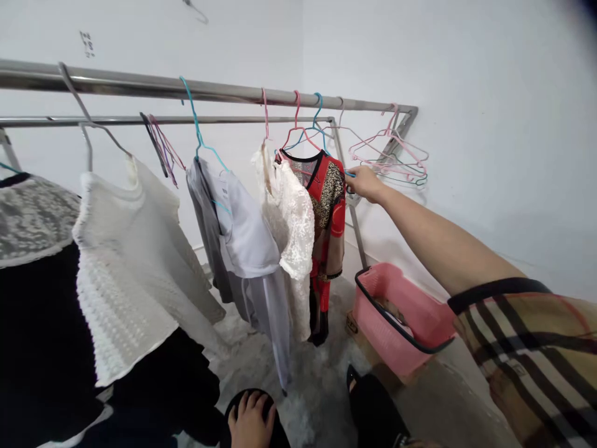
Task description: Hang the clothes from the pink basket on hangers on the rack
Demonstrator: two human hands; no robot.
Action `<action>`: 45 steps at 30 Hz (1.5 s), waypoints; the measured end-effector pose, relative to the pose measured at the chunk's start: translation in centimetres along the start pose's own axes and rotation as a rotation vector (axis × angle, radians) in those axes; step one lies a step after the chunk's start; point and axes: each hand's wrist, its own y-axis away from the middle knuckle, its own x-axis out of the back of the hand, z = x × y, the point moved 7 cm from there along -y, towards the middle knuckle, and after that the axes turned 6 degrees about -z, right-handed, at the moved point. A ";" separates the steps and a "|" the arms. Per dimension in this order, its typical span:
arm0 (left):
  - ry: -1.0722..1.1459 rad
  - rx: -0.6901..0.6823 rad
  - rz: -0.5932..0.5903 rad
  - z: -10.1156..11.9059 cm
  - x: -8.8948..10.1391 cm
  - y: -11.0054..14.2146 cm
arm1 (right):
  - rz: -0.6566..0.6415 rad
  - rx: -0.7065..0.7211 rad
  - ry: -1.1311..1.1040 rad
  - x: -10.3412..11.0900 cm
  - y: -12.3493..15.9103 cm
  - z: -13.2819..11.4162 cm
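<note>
My right hand (366,183) reaches out to the rack, its fingers closed on the right end of a blue clothes hanger (318,112). In front of that hanger is a red patterned blouse (329,193) with leopard-print panels and a black neckline, at a red hanger (296,118). To its left hangs a white lacy top (296,218) on a pink hanger. My left hand (252,420) lies on my black-clad knee with the fingers apart and holds nothing.
A metal rail (224,92) carries a grey-white garment (247,230), a white knit top (121,249) and dark clothes. Bare pink hangers (389,146) hang at its right end. Below stands a pink basket (382,323) with a dark handle, on a cardboard box.
</note>
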 end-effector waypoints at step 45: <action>0.603 -0.769 0.040 18.3 3.8 -0.5 | -0.734 -0.612 -0.386 -4.3 40.3 32.8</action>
